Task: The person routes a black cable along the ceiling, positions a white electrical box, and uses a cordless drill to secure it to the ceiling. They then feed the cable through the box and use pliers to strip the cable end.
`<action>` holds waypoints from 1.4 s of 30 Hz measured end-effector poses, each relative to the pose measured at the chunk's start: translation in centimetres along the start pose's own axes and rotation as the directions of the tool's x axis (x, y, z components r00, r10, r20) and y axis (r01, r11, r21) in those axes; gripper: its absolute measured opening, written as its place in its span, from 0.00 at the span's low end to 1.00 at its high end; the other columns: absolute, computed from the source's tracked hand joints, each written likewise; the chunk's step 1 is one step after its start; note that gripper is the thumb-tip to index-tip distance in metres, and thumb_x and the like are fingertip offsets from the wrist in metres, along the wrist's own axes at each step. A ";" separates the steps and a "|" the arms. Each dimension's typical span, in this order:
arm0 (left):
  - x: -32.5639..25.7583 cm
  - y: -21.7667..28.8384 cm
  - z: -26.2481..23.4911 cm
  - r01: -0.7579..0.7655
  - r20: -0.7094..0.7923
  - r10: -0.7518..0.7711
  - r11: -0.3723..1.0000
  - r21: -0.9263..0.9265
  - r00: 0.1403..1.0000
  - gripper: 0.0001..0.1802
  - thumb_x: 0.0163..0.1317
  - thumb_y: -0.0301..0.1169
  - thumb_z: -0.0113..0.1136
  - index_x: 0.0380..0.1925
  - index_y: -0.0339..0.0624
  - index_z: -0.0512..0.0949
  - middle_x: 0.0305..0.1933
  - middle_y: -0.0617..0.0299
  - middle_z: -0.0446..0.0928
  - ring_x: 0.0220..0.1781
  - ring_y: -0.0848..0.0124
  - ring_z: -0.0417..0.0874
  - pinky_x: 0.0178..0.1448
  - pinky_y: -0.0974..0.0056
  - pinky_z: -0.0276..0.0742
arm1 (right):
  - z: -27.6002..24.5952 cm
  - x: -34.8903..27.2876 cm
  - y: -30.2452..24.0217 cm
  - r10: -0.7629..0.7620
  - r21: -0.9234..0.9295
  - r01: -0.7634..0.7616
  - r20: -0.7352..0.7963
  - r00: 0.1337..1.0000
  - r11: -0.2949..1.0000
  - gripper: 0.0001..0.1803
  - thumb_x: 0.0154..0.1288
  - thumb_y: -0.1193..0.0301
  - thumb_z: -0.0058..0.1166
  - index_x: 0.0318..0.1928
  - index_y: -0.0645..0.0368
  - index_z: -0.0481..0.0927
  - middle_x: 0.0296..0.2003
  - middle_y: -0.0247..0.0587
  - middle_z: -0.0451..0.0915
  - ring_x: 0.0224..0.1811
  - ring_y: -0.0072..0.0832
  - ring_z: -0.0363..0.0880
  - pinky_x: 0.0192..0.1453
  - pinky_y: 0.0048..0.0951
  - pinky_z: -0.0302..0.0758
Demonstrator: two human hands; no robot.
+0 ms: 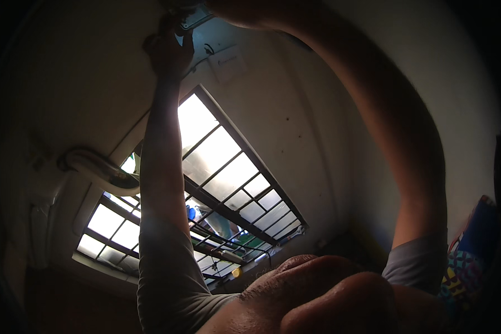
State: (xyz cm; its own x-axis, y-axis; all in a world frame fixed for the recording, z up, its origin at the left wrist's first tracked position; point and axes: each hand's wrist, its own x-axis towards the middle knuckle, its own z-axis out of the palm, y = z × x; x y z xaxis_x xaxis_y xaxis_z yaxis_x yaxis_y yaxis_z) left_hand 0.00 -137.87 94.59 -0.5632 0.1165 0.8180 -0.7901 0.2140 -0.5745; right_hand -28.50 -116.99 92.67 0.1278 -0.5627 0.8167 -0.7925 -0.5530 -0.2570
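Both my arms reach up to the top edge of the view. My left hand (170,49) is dark against the wall, its thumb and fingers bent around the lower left corner of a small, flat, pale blue thing (197,19) with a rounded edge. Only part of that thing shows, so its kind is unclear. At its right side is my right hand (236,12), cut off by the top edge. The right fingers are hidden, and I cannot tell how they meet the thing.
A barred window (228,161) lets in bright light behind my left arm. Beside it a thick curved metal pipe (103,172) juts out. A pale box (227,63) with a cable is on the wall below my hands. Colourful patterned cloth (465,273) lies at the right edge.
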 end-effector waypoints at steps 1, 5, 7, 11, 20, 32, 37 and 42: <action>0.1 0.1 -0.1 0.009 0.025 -0.009 1.000 0.001 1.000 0.20 0.70 0.42 0.67 0.58 0.53 0.79 0.44 0.63 0.86 0.48 0.49 0.89 0.60 0.44 0.76 | 0.1 0.1 0.2 -0.023 0.015 0.023 -0.006 1.000 1.000 0.21 0.72 0.57 0.63 0.48 0.64 0.89 0.43 0.54 0.90 0.46 0.44 0.92 0.54 0.45 0.88; 0.3 0.2 -0.5 0.033 0.055 -0.032 0.999 -0.025 0.998 0.18 0.69 0.42 0.68 0.56 0.51 0.79 0.42 0.62 0.86 0.47 0.51 0.89 0.60 0.44 0.75 | 0.4 0.2 0.8 -0.036 0.035 0.036 0.001 0.999 0.999 0.20 0.72 0.57 0.63 0.47 0.64 0.89 0.42 0.53 0.90 0.45 0.43 0.92 0.54 0.45 0.88; 0.2 0.1 -0.3 0.035 0.044 -0.034 0.999 -0.029 0.998 0.17 0.69 0.41 0.68 0.54 0.51 0.79 0.41 0.62 0.86 0.46 0.51 0.89 0.59 0.44 0.76 | 0.5 0.1 0.9 -0.054 -0.011 0.054 0.020 0.998 0.998 0.19 0.72 0.58 0.63 0.48 0.63 0.89 0.41 0.52 0.90 0.46 0.42 0.92 0.54 0.44 0.88; -0.2 -0.4 0.5 0.036 0.023 -0.037 0.999 0.027 0.999 0.18 0.69 0.42 0.69 0.53 0.51 0.79 0.39 0.61 0.86 0.44 0.49 0.89 0.57 0.44 0.77 | 0.6 0.1 0.8 0.025 0.142 -0.018 -0.044 0.999 0.990 0.20 0.72 0.58 0.63 0.49 0.64 0.89 0.42 0.51 0.90 0.46 0.42 0.92 0.54 0.43 0.88; -0.1 -1.5 0.9 0.064 0.082 -0.067 0.997 0.044 0.994 0.21 0.65 0.48 0.72 0.54 0.58 0.80 0.45 0.68 0.86 0.45 0.55 0.89 0.56 0.44 0.74 | 0.2 0.3 0.8 -0.027 0.004 0.027 -0.007 1.000 1.000 0.18 0.73 0.62 0.60 0.52 0.65 0.88 0.45 0.52 0.89 0.47 0.42 0.92 0.53 0.42 0.88; 0.4 -1.8 0.6 -0.038 0.054 0.040 0.999 -0.036 0.998 0.23 0.63 0.47 0.74 0.55 0.56 0.81 0.42 0.66 0.86 0.43 0.56 0.88 0.59 0.47 0.76 | 0.9 0.9 1.0 0.041 -0.018 -0.041 0.000 0.999 0.999 0.16 0.76 0.65 0.57 0.51 0.64 0.87 0.44 0.51 0.89 0.45 0.39 0.92 0.51 0.41 0.89; 0.2 -2.2 1.0 -0.071 0.040 0.070 0.997 0.032 0.997 0.24 0.64 0.47 0.74 0.56 0.55 0.80 0.46 0.65 0.86 0.44 0.54 0.88 0.61 0.46 0.76 | 1.1 1.5 1.0 0.063 -0.094 -0.066 -0.038 0.997 0.993 0.16 0.76 0.64 0.57 0.52 0.63 0.88 0.45 0.50 0.90 0.47 0.39 0.92 0.52 0.41 0.88; -0.1 -2.3 0.9 -0.071 0.077 0.070 0.997 0.010 0.995 0.23 0.65 0.48 0.72 0.56 0.54 0.81 0.50 0.64 0.86 0.44 0.54 0.88 0.61 0.45 0.77 | 1.1 1.0 1.0 0.043 -0.002 -0.043 -0.008 0.999 0.999 0.17 0.76 0.63 0.58 0.52 0.63 0.88 0.45 0.50 0.90 0.47 0.39 0.92 0.53 0.42 0.88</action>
State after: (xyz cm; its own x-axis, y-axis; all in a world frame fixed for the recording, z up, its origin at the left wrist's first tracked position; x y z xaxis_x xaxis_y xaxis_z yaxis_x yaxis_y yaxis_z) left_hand 1.66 -139.22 95.85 -0.6341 0.0563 0.7712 -0.7504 0.1959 -0.6313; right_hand -28.54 -118.81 92.70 0.0888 -0.5812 0.8089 -0.7982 -0.5273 -0.2912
